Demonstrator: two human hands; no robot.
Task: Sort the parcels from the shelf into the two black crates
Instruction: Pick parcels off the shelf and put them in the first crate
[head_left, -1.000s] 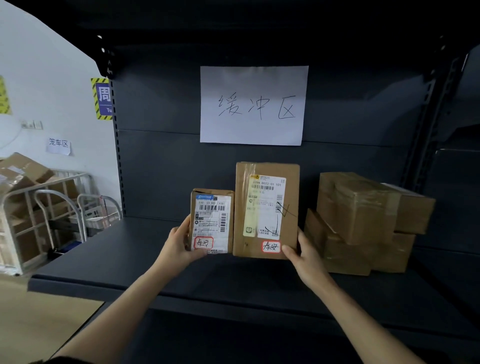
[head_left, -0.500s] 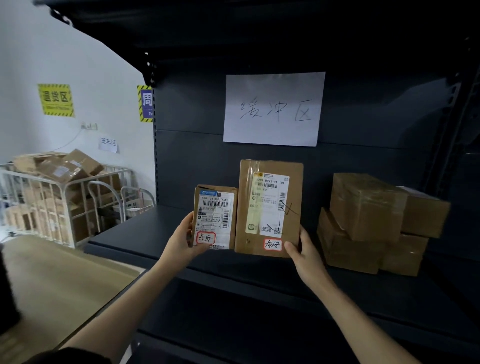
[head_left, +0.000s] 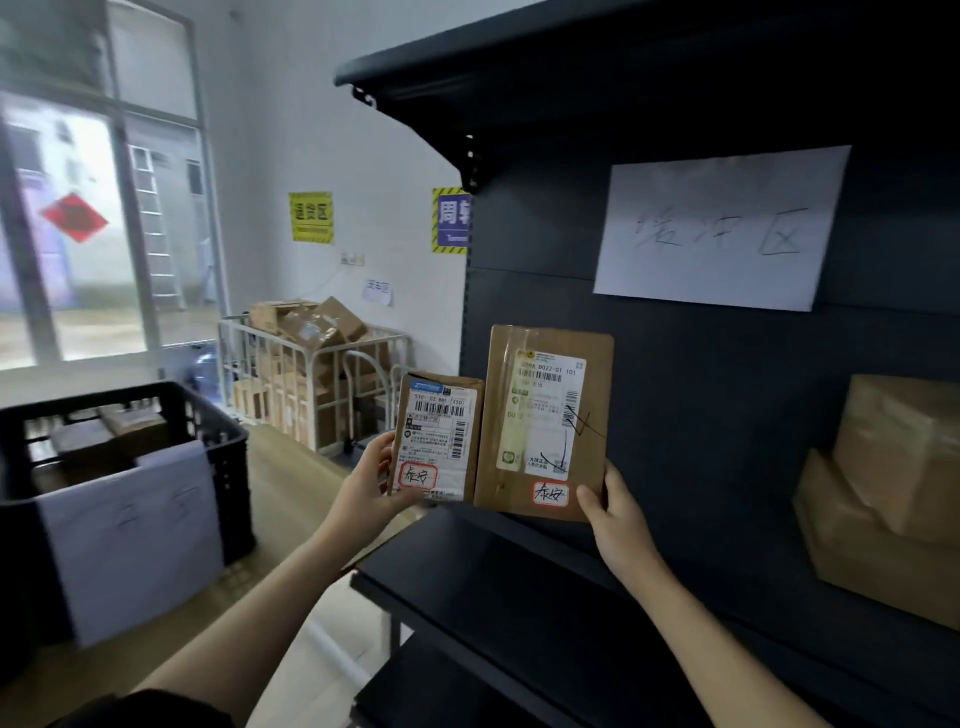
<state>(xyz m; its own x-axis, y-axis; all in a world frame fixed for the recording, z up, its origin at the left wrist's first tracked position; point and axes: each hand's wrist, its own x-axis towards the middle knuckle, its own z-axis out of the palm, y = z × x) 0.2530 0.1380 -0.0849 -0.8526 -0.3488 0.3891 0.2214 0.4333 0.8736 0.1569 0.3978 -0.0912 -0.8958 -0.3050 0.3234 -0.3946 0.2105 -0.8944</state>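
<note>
Two bare arms reach up from the bottom of the view, and each hand holds one parcel upright. The left hand (head_left: 370, 480) has its grip clamped on the small parcel (head_left: 437, 437), with the thumb on the front near a red-edged sticker. The right hand (head_left: 615, 512) has its grip clamped on the tall parcel (head_left: 545, 422), holding it at the bottom right corner. Both parcels are side by side, just touching or almost touching, and they are up in the air over the front left corner of the dark shelf (head_left: 519, 582). Each one shows a white label with bar codes and a hand-written sticker low down.

On the left, lower down, stands a black crate (head_left: 218, 467) with a white sheet hanging on its front. Brown boxes lie inside it.

Farther right on the shelf sits a pile of brown boxes (head_left: 893, 478), well apart from the hands. On the back wall of the shelf hangs a white paper sign (head_left: 722, 228); its writing is blurry, so I cannot read it well.

Far back by the white wall is a white cage cart (head_left: 311, 379) full of cardboard boxes. Above it are a yellow sign (head_left: 310, 216) and a blue one (head_left: 451, 221). A big window (head_left: 104, 223) is at the far left.
</note>
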